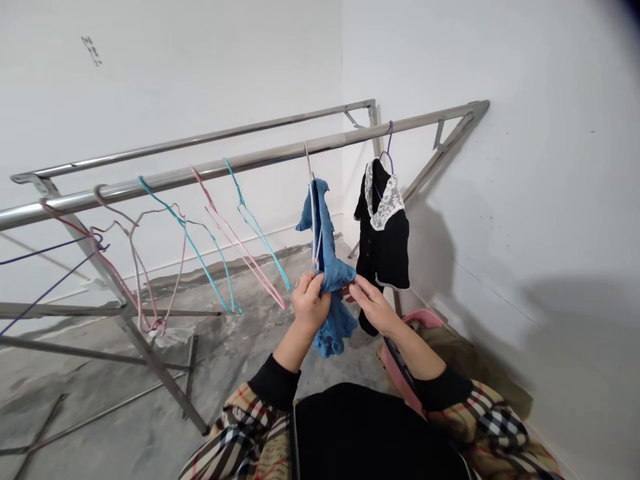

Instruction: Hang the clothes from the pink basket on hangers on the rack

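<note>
A blue garment (327,243) with ruffled edges hangs on a white hanger (314,213), which is hooked over the front rail of the metal rack. My left hand (311,297) is closed at the near end of that hanger, gripping the blue cloth there. On the other side, my right hand (371,303) pinches an edge of the same garment between thumb and fingers. The garment's lower part droops below both hands. Just right of it, a black garment (387,243) with a white lace collar hangs from a purple hanger (390,143).
Several pink and turquoise hangers (260,243) hang along the rack's front rail (260,158) to the left. A second rail (220,137) runs behind. Low on the right stands a pink basin (400,380), partly behind my right arm. White walls (540,200) meet at the corner.
</note>
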The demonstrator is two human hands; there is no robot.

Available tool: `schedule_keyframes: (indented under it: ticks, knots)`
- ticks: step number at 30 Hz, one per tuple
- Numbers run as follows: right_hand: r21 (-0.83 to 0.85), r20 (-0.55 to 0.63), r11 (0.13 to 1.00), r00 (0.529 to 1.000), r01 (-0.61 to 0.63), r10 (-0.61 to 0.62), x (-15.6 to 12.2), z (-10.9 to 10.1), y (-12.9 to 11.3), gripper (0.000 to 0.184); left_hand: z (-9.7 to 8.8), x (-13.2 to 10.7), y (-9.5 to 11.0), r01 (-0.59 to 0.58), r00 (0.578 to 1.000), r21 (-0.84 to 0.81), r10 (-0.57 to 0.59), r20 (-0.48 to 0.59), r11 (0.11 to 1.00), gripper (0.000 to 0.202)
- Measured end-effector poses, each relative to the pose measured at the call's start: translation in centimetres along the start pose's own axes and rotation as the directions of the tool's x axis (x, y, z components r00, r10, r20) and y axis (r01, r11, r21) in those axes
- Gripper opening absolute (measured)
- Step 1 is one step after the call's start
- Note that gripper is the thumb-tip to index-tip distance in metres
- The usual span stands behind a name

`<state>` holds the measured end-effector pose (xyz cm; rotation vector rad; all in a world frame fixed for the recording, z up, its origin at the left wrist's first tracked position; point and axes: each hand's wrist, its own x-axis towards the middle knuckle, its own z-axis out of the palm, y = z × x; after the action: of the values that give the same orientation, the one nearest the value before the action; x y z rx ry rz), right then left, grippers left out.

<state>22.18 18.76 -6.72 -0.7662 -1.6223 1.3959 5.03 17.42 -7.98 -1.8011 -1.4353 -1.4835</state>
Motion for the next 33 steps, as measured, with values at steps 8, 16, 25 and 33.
schedule_keyframes:
  ticks: [8,16,25,33]
  knots:
    - [0.121,-0.086,0.992,0.996,0.033,-0.023,1.6,1.0,-2.0,0.051,-0.7,0.5,0.8,-0.111,0.994,0.039,0.111,-0.012,0.993,0.020]
    - [-0.042,-0.203,0.997,0.977,0.065,-0.072,5.1,2.4,-3.9,0.082,-0.6,0.3,0.5,-0.137,0.990,-0.006,0.137,0.026,0.991,0.024]
    - [0.238,-0.103,0.970,0.992,-0.042,0.068,5.7,3.7,-5.2,0.073,-1.4,0.8,0.7,-0.180,0.983,0.014,0.179,0.027,0.984,0.023]
    - [0.290,-0.020,0.957,1.000,-0.006,0.012,5.7,3.1,-5.0,0.063,-1.3,1.2,1.3,-0.088,0.996,-0.042,0.088,-0.016,0.995,0.020]
